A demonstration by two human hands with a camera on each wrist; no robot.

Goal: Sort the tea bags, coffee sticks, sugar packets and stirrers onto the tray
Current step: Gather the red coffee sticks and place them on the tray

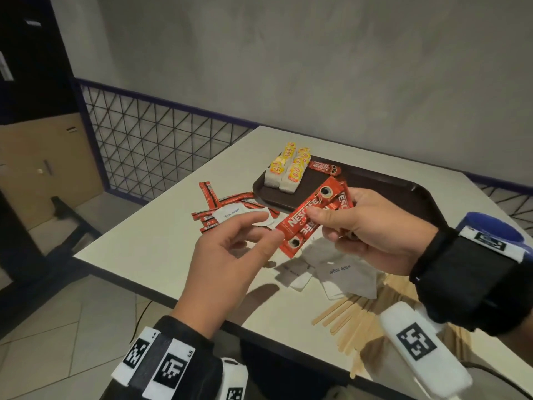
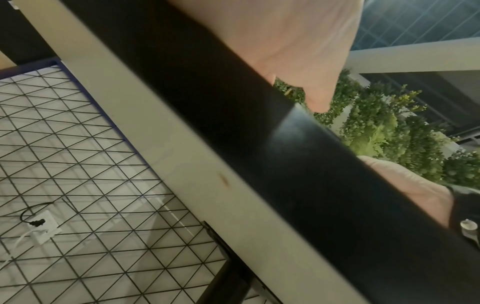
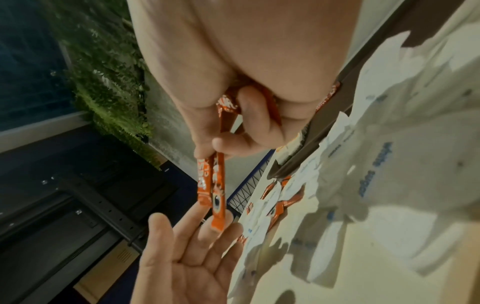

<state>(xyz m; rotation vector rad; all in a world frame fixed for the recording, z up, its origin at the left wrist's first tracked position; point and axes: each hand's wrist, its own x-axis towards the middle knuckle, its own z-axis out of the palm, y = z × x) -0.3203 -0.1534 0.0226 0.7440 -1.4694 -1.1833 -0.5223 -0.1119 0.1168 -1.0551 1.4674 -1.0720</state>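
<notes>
Cream table (image 1: 161,241) | grey wall (image 1: 317,67) | right hand (image 1: 372,226) pinches coffee sticks (image 1: 305,220) | left hand (image 1: 227,255) slack, empty

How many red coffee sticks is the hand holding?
2, as far as shows: the right hand grips two red coffee sticks side by side above the table, over the sugar packets. A third may be hidden behind them.

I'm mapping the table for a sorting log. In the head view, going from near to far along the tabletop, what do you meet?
Wooden stirrers → white sugar packets → coffee sticks held in the right hand → brown tray → yellow tea bags.
</notes>
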